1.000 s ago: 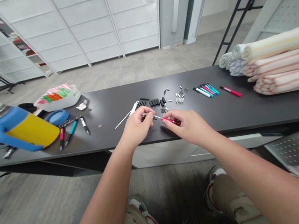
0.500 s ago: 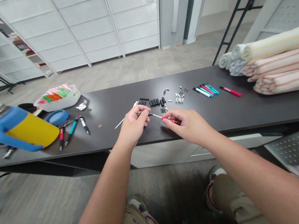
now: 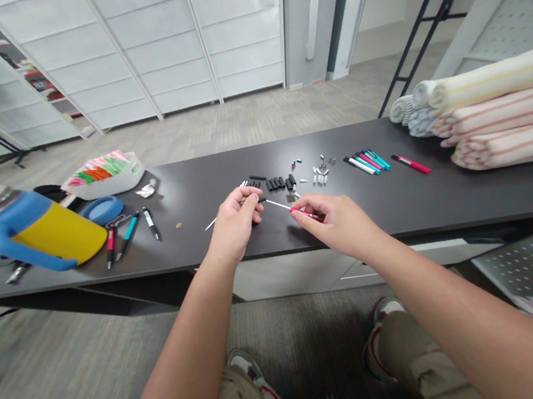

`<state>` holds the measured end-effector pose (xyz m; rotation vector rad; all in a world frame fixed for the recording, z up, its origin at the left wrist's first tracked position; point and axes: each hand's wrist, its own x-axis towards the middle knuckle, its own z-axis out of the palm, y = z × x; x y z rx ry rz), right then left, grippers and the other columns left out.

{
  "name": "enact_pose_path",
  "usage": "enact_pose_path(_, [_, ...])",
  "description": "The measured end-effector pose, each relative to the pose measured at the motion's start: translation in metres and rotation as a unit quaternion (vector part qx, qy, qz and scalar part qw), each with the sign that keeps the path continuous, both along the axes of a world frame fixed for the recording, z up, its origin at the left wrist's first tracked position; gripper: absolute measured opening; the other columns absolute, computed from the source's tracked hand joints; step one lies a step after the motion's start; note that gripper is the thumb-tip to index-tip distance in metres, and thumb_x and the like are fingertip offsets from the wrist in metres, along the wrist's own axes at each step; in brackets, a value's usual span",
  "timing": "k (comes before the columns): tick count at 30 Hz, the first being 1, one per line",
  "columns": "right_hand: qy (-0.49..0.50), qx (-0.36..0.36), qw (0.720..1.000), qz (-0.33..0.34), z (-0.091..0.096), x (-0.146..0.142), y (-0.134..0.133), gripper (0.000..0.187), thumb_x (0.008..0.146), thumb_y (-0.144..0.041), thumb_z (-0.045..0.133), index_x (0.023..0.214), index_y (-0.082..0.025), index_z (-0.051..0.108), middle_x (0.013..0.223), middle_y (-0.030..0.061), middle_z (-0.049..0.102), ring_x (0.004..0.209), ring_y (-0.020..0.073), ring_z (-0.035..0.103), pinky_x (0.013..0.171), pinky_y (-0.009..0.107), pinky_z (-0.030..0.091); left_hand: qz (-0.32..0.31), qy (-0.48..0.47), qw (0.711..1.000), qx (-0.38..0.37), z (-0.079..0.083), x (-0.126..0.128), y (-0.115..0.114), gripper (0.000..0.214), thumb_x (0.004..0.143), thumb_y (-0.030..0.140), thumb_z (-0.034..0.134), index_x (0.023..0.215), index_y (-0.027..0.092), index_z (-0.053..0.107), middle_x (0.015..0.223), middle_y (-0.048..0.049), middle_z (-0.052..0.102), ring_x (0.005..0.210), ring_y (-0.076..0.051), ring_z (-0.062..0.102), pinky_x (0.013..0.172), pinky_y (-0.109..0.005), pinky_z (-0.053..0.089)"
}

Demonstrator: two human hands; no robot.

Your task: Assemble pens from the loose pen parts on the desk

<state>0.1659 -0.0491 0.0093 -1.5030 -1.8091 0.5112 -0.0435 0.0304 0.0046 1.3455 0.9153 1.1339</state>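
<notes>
My right hand (image 3: 335, 216) is closed round a red pen barrel (image 3: 306, 213). A thin white refill (image 3: 278, 204) sticks out of the barrel's left end. Between the fingertips of my left hand (image 3: 234, 222) is a small black pen piece (image 3: 261, 199), which meets the refill's far end. Just beyond my hands lie several black grips (image 3: 276, 183), with silver pen parts (image 3: 320, 178) to their right. White refills on the table (image 3: 211, 223) are partly hidden behind my left hand.
On the dark table (image 3: 196, 189) at right lie a group of pens (image 3: 367, 161), a red pen (image 3: 412, 163) and rolled towels (image 3: 504, 106). At left are a blue and yellow jug (image 3: 54, 227), loose pens (image 3: 127, 235), a blue lid (image 3: 102, 210) and a white basket (image 3: 119, 182).
My left hand has shifted slightly left with the black piece, and more of the white refill shows between the hands. My right hand has barely moved.
</notes>
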Motion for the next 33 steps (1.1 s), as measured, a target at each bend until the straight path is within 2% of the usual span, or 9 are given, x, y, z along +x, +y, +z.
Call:
enact_pose_path(14, [0.037, 0.0, 0.999, -0.025, -0.0003, 0.0042, 0.0014, 0.027, 0.1, -0.046, 0.064, 0.104, -0.023, 0.078, 0.073, -0.0009, 0.069, 0.062, 0.0148, 0.056, 0.059, 0.028, 0.037, 0.006, -0.08, 0.996, -0.048, 0.0022, -0.0018, 0.0016, 0.009, 0.092, 0.021, 0.064, 0.099, 0.017, 0.066, 0.075, 0.0009, 0.061, 0.059, -0.008, 0.053, 0.061, -0.02, 0.045])
enact_pose_path(25, [0.039, -0.006, 0.999, -0.013, 0.0012, 0.0012, -0.0004, 0.027, 0.1, -0.045, 0.063, 0.103, -0.022, 0.077, 0.076, 0.0007, 0.072, 0.06, 0.0153, 0.056, 0.057, 0.028, 0.038, -0.01, -0.026, 0.999, -0.024, 0.0042, -0.0009, -0.0016, 0.009, 0.09, 0.025, 0.068, 0.095, 0.017, 0.069, 0.075, 0.0003, 0.062, 0.059, -0.008, 0.052, 0.059, -0.019, 0.043])
enact_pose_path(33, [0.031, -0.003, 0.999, -0.016, 0.0015, 0.002, 0.0, 0.027, 0.1, -0.045, 0.063, 0.104, -0.023, 0.077, 0.074, 0.0004, 0.071, 0.061, 0.0152, 0.056, 0.058, 0.028, 0.037, -0.012, -0.047, 0.998, -0.029, 0.0023, -0.0026, 0.001, 0.01, 0.09, 0.025, 0.067, 0.095, 0.017, 0.068, 0.075, 0.0006, 0.062, 0.059, -0.007, 0.052, 0.061, -0.02, 0.045])
